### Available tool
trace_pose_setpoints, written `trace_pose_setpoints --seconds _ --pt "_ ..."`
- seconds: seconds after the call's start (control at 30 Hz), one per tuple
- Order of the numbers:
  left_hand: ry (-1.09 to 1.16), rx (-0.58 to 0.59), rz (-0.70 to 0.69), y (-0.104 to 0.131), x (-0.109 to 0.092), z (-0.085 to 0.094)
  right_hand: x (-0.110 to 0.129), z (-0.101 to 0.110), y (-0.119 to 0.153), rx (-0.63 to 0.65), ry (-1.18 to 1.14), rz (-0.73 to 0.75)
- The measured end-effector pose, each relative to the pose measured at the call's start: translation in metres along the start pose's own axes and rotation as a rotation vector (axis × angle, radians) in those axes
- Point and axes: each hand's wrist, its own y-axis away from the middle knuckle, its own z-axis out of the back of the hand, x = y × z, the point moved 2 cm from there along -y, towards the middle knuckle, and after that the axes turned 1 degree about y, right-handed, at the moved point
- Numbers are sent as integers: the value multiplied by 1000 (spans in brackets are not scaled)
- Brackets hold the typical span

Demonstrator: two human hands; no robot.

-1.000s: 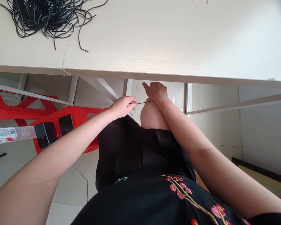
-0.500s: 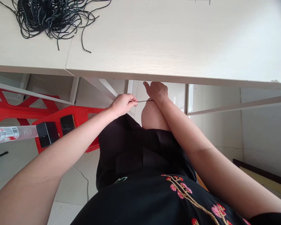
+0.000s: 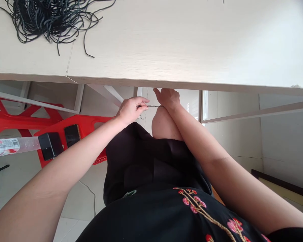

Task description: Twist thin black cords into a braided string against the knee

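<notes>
A thin, twisted black cord [image 3: 155,106] stretches between my two hands below the table edge. My left hand [image 3: 131,109] has it at the thumb and fingers, with the index finger slightly lifted off the thumb. My right hand [image 3: 168,97] lies palm down over my bare knee [image 3: 164,124], thumb stuck out to the side. The cord's far end disappears beneath the right wrist, and the fingertips are hidden. A small dark curl of cord [image 3: 140,117] shows just below the left hand.
A heap of loose black cords [image 3: 47,20] lies on the pale table [image 3: 166,43]. To the left, a red stool [image 3: 58,121] carries a phone [image 3: 72,135] and a black box-like object [image 3: 49,145]; a plastic bottle [image 3: 17,146] is beside them. White table legs [image 3: 204,106] stand ahead.
My left hand has shifted slightly left, and its index finger has lifted away from the thumb. The cord looks more kinked. My right hand has barely moved on the knee.
</notes>
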Motion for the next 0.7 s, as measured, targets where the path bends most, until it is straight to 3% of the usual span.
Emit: trace_pose_setpoints --seconds 0.23,0.4,0.57,0.7 --pt "-238 29 -38 4 -5 -1 1 5 3 -9 -18 -14" --pt "-284 13 -81 2 -17 -9 4 8 7 -60 1 -27" --pt "-216 -9 31 2 -28 -12 4 8 9 -57 35 -83" --pt "-87 8 147 8 -19 -12 1 9 9 -94 10 -88"
